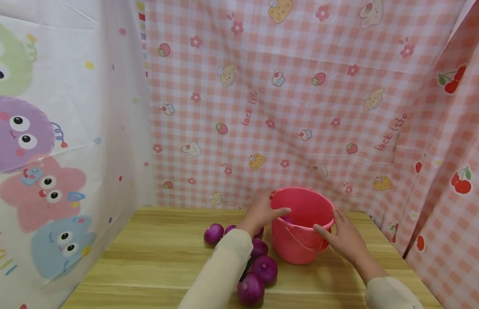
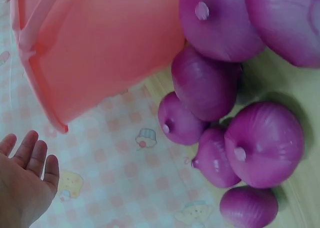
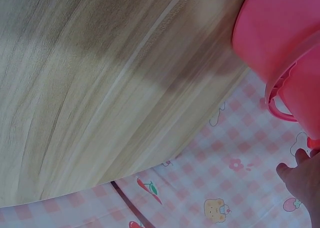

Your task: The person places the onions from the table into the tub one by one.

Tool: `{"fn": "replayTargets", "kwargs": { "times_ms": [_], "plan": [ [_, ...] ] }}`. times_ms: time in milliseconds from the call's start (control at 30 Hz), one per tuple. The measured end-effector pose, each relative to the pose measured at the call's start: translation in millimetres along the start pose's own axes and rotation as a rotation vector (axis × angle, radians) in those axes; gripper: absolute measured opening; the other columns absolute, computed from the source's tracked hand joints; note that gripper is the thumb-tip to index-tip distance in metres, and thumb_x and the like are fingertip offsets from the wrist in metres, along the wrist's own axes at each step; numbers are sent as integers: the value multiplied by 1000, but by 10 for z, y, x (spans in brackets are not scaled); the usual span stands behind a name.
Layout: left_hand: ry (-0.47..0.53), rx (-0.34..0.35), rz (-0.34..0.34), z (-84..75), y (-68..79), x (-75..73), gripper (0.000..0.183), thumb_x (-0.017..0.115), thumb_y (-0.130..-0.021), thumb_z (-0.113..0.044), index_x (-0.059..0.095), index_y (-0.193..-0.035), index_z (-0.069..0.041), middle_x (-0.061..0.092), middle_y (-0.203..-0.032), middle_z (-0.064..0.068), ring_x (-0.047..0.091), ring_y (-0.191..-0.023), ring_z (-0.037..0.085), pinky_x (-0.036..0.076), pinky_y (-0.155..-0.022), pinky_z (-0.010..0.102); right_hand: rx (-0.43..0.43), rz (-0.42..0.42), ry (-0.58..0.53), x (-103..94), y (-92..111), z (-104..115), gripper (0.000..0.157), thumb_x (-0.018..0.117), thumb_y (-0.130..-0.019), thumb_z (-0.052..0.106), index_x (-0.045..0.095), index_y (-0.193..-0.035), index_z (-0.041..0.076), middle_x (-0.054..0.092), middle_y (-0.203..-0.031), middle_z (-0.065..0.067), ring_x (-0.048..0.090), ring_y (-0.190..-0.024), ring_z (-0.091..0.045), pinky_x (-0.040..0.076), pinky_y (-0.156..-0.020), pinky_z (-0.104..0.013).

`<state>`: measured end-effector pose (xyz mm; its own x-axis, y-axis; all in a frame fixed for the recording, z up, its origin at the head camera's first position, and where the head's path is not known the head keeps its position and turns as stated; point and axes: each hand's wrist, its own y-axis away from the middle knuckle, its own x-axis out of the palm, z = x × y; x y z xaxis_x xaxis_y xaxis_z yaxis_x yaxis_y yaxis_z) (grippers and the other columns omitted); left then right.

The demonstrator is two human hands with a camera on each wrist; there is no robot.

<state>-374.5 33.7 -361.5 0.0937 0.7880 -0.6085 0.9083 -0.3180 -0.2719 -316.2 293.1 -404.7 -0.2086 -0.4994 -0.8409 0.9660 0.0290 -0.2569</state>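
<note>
A pink bucket point(image 1: 297, 246) stands upright on the wooden table, its handle hanging down on the near side. My left hand point(image 1: 262, 212) is at the bucket's left rim, thumb over the opening; in the left wrist view its fingers point(image 2: 37, 158) are extended and apart from the bucket. On the right rim, the fingertips of my right hand point(image 1: 345, 238) appear to touch, with the thumb spread toward the front. Several red onions point(image 1: 264, 269) lie in a line left of the bucket, partly hidden by my left sleeve. Something purple point(image 1: 289, 219) shows inside the bucket.
A dark object point(image 1: 246, 269) is partly visible between the left sleeve and the onions. Behind the table point(image 1: 158, 253) hangs a pink checked cloth point(image 1: 259, 141), with a printed white cloth point(image 1: 119, 128) at the left and more cloth at the right.
</note>
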Motion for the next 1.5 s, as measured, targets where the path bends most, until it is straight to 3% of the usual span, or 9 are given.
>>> {"fn": "replayTargets", "kwargs": {
  "times_ms": [100, 300, 533, 767, 1000, 1233, 1500],
  "plan": [
    [28, 12, 2, 46, 11, -69, 67, 79, -84, -41, 54, -139, -12, 62, -128, 9, 61, -114, 29, 54, -92, 40, 3, 3, -4, 1, 3, -9, 105, 51, -90, 71, 16, -155, -5, 21, -155, -33, 29, -134, -57, 37, -97, -73],
    [-34, -6, -31, 168, 65, -206, 72, 77, -84, -47, 52, -142, -13, 59, -133, 10, 56, -120, 29, 50, -96, 48, -4, 1, -10, 6, 2, -19, 104, 50, -91, 70, 17, -155, -5, 22, -154, -32, 31, -133, -57, 39, -96, -72],
    [19, -53, -32, 339, 143, -329, 77, 77, -83, -49, 47, -147, -19, 55, -139, 10, 52, -126, 30, 47, -100, 50, -1, 9, -11, 3, -7, -17, 105, 49, -91, 70, 15, -154, -7, 20, -155, -33, 30, -133, -58, 39, -95, -72],
    [48, -87, -44, 449, 257, -454, 79, 78, -83, -45, 45, -148, -14, 53, -141, 15, 50, -127, 32, 45, -101, 52, 6, 11, -7, -1, -7, -23, 106, 49, -91, 70, 14, -155, -6, 18, -155, -33, 29, -133, -58, 39, -95, -72],
    [66, -135, -36, 657, 417, -543, 83, 79, -82, -44, 43, -149, -11, 50, -141, 17, 46, -130, 35, 41, -105, 55, -1, 7, -9, 11, -2, -23, 105, 49, -91, 70, 16, -154, -7, 19, -155, -34, 29, -133, -58, 38, -96, -73],
    [54, -113, -37, 884, 593, -599, 81, 80, -83, -40, 44, -147, -8, 50, -141, 21, 45, -132, 39, 39, -107, 57, -8, -1, -18, 8, 11, -22, 104, 50, -92, 69, 16, -154, -7, 19, -155, -33, 29, -133, -57, 37, -97, -73],
    [30, -82, -33, 1110, 785, -633, 78, 81, -83, -35, 46, -143, 1, 54, -134, 24, 53, -121, 42, 46, -101, 54, -23, -9, -22, 19, 3, -40, 103, 51, -92, 67, 16, -154, -7, 20, -155, -33, 30, -133, -57, 37, -97, -73]
  ]
}}
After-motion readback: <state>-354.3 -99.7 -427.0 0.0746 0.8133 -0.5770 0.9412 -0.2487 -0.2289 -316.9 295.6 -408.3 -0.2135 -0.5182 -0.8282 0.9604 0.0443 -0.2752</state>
